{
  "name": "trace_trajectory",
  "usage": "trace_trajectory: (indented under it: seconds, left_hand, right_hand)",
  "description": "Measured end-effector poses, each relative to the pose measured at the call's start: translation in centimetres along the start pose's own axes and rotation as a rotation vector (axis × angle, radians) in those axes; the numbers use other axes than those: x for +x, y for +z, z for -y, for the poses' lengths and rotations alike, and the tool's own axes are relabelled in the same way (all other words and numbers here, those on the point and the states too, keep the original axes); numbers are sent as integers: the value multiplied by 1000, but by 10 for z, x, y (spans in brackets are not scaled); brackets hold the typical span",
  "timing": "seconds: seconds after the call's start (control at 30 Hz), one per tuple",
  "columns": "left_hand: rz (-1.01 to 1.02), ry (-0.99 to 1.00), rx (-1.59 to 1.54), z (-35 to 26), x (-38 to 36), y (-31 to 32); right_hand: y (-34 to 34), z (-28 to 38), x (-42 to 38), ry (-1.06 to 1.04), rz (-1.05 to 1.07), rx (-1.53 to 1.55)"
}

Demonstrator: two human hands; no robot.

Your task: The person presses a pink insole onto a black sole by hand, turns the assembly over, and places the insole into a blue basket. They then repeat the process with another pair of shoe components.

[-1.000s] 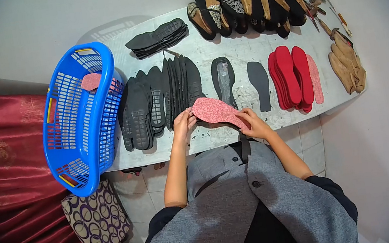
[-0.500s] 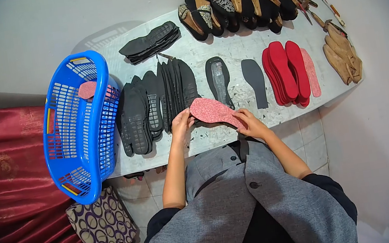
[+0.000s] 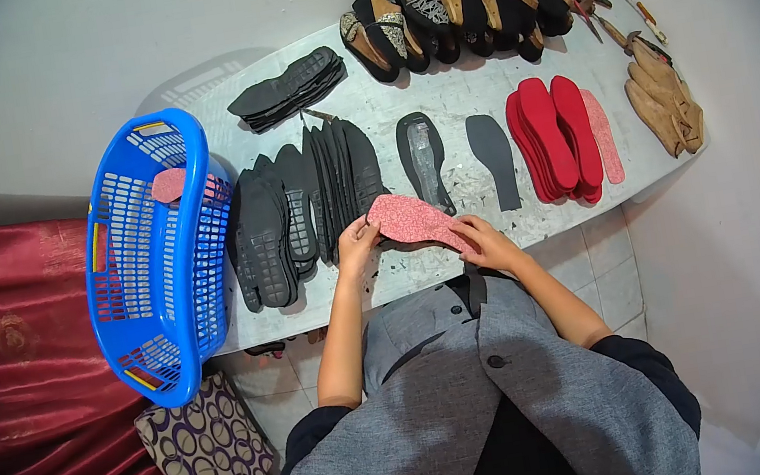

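Observation:
Both hands hold one pink speckled insole (image 3: pixel 411 221) over the table's front edge. Its broad end is pinched by my left hand (image 3: pixel 358 242), and my right hand (image 3: pixel 486 241) grips the narrow end. Just behind it lies a black sole (image 3: pixel 423 157) with a shiny strip on it. A dark grey insole (image 3: pixel 493 160) is to the right, followed by red insoles (image 3: pixel 543 136) in stacks and another pink insole (image 3: pixel 602 140). Left of my hands, several black soles (image 3: pixel 268 235) stand and lean together.
A blue basket (image 3: pixel 183 316) with a pink piece (image 3: pixel 168 185) inside is at the left. More black soles (image 3: pixel 289 89) lie behind. Shoes on lasts (image 3: pixel 424 5) line the back, with tools (image 3: pixel 596 4) and tan gloves (image 3: pixel 664 101) at the right. A patterned cushion (image 3: pixel 205 450) is below the basket.
The view has shifted slightly, so the table's contents appear a little displaced. Both hands keep their hold on the pink insole, with hardly any movement.

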State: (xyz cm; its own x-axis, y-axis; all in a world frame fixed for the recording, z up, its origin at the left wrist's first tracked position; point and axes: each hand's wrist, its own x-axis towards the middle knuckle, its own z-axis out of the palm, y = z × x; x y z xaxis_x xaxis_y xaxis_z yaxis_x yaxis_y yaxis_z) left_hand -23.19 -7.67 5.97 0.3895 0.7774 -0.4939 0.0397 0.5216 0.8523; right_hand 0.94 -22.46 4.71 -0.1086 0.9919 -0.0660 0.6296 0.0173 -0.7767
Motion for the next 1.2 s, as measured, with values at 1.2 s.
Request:
trace_trajectory:
  seconds: [1.2]
  left_hand:
    - [-173,211,205,15,8,18]
  right_hand:
    - [64,-11,22,-63,-143,-801]
